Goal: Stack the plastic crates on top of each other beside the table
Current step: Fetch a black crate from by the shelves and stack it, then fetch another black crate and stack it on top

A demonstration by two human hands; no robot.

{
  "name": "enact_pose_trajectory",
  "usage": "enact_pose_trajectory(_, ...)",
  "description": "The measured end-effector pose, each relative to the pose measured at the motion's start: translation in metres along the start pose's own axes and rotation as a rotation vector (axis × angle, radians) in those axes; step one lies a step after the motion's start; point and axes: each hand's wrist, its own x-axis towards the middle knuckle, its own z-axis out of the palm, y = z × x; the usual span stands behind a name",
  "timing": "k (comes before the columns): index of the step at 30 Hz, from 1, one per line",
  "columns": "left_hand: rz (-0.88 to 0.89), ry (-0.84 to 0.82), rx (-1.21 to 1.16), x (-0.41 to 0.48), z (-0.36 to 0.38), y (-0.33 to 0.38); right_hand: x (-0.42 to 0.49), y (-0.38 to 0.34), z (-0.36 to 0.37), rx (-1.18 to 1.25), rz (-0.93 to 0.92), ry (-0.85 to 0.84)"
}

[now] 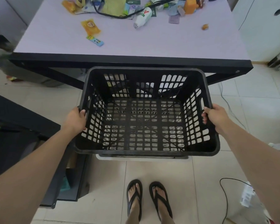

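Gripping black crate (145,151) by side rims, left hand (75,119) and right hand (215,117) curled tight, just off the table (136,46) near edge. Probably midway, not yet dropped onto the pale crate (142,158) below

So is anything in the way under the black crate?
Nothing visible is. The left hand and right hand grip the black crate, which is empty; only a pale rim peeks out right beneath it.

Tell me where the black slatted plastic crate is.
The black plastic crate is centre of the head view, gripped at its side rims by the left hand and right hand, just short of the lilac-topped table.
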Motion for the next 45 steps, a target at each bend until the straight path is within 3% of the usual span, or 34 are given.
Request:
enact_pose_trajectory(6, 0.015, 0.020, 0.052, -0.004, 0.003, 0.003, 0.002, 0.002, -0.003, -0.066, 0.033, -0.052)
enact_pose_trajectory(13, -0.015, 0.078, 0.105, -0.017, 0.000, 0.010, -0.012, -0.004, -0.004, -0.276, -0.023, 0.090)
enact_pose_trajectory(18, -0.004, 0.096, 0.088, -0.037, -0.014, 0.020, -0.033, -0.018, -0.011, -0.694, -0.225, 0.202)
enact_pose_trajectory(21, 0.035, 0.145, 0.127, -0.053, -0.022, 0.019, -0.046, -0.030, -0.007, -0.818, -0.352, 0.198)
enact_pose_trajectory(25, 0.045, 0.191, 0.125, -0.087, -0.037, 0.003, -0.066, -0.052, 0.015, -0.841, -0.536, 0.086)
enact_pose_trajectory(31, 0.013, 0.070, 0.137, -0.174, -0.076, -0.075, -0.129, -0.091, 0.092, -0.796, -0.715, -0.304)
enact_pose_trajectory(39, -0.372, 0.045, 0.134, -0.340, -0.134, -0.211, -0.295, -0.106, 0.194, -0.757, -1.040, -0.679)
enact_pose_trajectory(45, -0.607, 0.252, 0.155, -0.475, -0.180, -0.338, -0.448, -0.087, 0.269, -0.798, -1.096, -0.895)
